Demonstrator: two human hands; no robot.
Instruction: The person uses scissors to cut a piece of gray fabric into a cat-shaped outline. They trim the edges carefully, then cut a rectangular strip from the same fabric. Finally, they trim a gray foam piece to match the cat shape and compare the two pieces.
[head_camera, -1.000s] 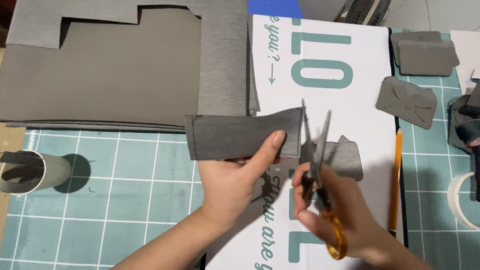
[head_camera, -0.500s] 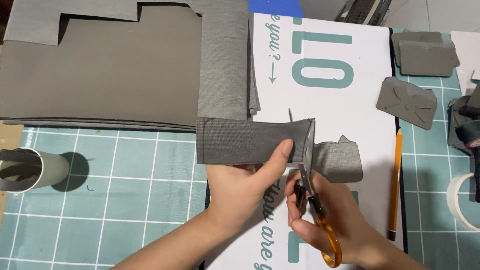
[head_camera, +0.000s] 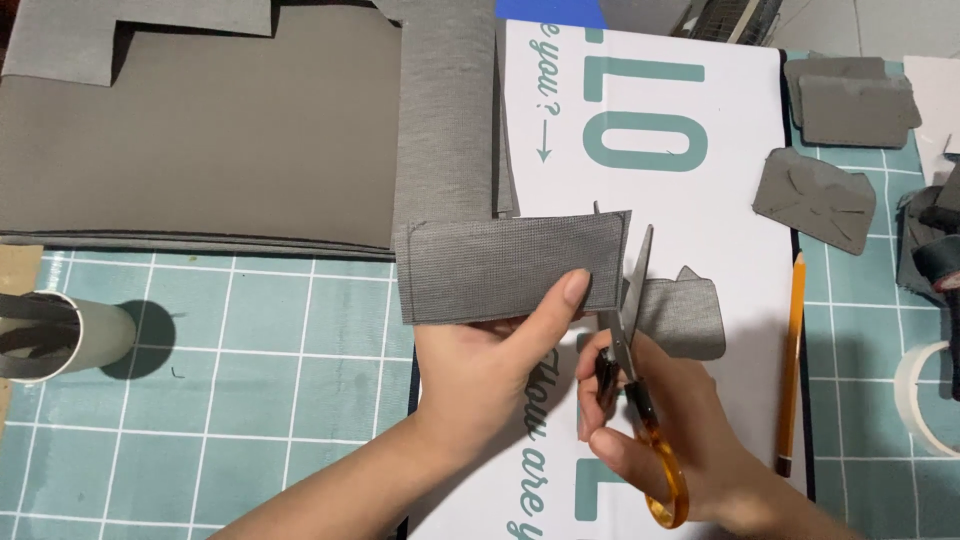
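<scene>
Fabric piece (head_camera: 505, 268): grey woven rectangle with a fine grid texture, held flat and level above the worktop, long side running left to right.
Scissors (head_camera: 628, 345): orange translucent handles, steel blades pointing up, closed at the fabric's right edge, tips near its upper right corner.

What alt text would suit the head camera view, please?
The left hand holds a grey fabric rectangle while the right hand works orange-handled scissors at its right edge, above a teal cutting mat and a white printed sheet.
</scene>
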